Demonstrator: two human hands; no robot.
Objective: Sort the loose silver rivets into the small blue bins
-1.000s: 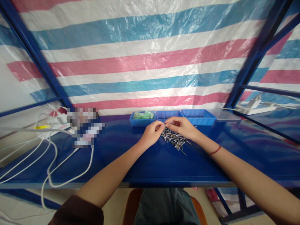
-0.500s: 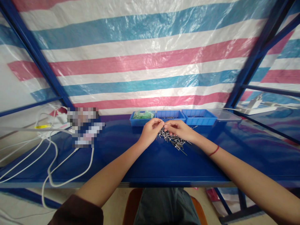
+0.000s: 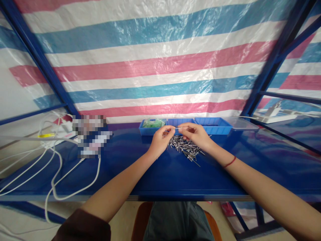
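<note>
The single view looks out from the person's head, above and on the near side of the grip, facing forward and down. The left hand [image 3: 160, 140] and right hand [image 3: 197, 136] meet just below mid-frame, with both forearms [image 3: 120, 182] stretching from lens to grip. Beyond the grip, striped sheeting [image 3: 160, 63] fills the upper part; nearer than it, the table [image 3: 163, 179] gives way to the person's lap [image 3: 178, 221].
</note>
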